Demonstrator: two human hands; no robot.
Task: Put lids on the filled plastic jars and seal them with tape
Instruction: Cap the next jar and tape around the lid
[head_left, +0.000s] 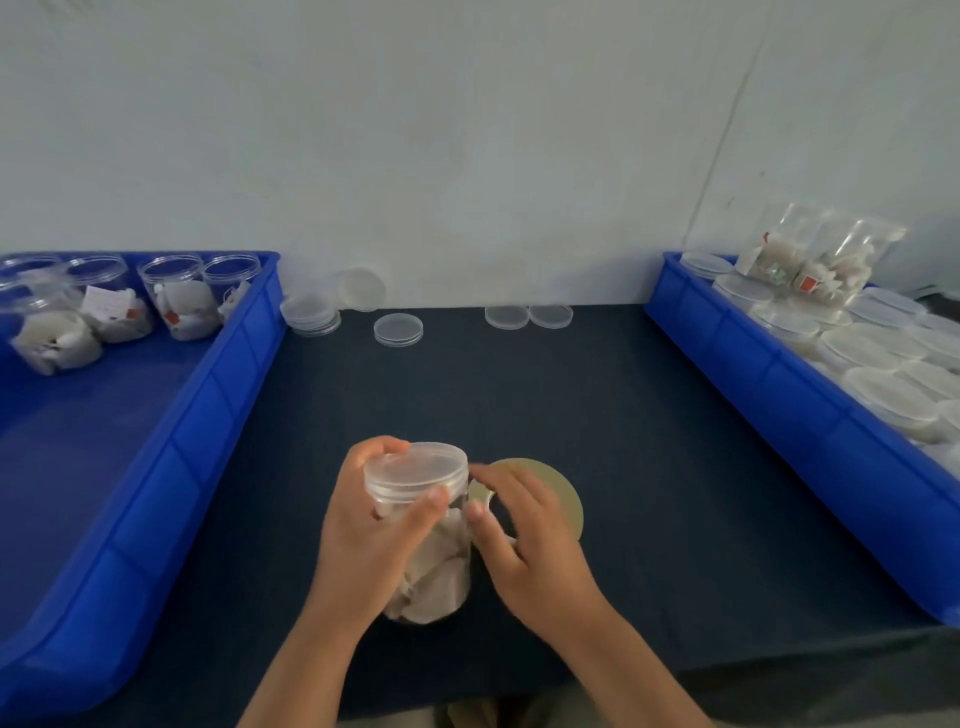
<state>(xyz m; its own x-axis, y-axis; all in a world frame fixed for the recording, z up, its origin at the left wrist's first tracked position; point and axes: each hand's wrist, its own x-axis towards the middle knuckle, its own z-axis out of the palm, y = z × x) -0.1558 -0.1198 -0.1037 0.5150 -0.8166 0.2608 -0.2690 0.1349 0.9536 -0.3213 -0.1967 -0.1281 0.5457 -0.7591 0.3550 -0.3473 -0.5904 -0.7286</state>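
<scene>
A clear plastic jar (434, 582) filled with pale packets stands on the dark table near the front edge, with a clear lid (415, 465) on its top. My left hand (371, 525) grips the jar just under the lid, thumb across the front. My right hand (524, 535) holds a roll of clear tape (558, 493) beside the jar and pinches the tape's loose end (479, 493) close to the lid's rim. Much of the roll is hidden behind my right hand.
A blue crate (218, 405) on the left holds several open filled jars (179, 301). A blue crate (753, 364) on the right holds many lidded jars (872, 364) and bagged jars (821, 260). Loose lids (398, 329) lie along the table's back by the wall.
</scene>
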